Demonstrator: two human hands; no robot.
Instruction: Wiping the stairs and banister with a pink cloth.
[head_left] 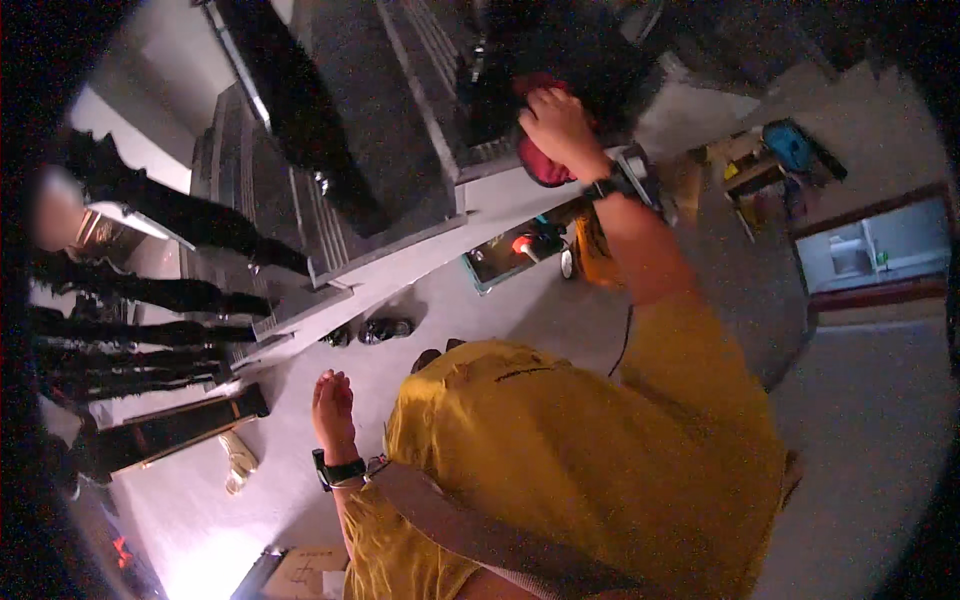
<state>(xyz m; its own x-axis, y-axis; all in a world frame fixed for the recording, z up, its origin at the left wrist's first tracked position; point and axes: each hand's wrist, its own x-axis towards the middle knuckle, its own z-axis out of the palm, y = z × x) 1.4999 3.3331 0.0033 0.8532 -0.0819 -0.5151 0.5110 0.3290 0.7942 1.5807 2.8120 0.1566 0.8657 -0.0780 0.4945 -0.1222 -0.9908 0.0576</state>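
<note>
At the upper middle, my right hand (560,125) has its fingers curled over a dark red thing (543,166). It lies beside the stair edge, rounded at its lower end. Its kind cannot be made out in the dim light, and my hand covers its middle. My left hand (335,410) hangs low at my left side, holding nothing, its fingers loosely bent and a little apart. A dark band sits on each wrist.
Grey stairs (385,140) with black balusters (300,110) rise at the upper left. Below them lie dark shoes (386,330), a green-edged bin (482,287) and an orange item (598,250). A small table (750,165) stands at right; a cardboard box (305,572) sits at bottom left.
</note>
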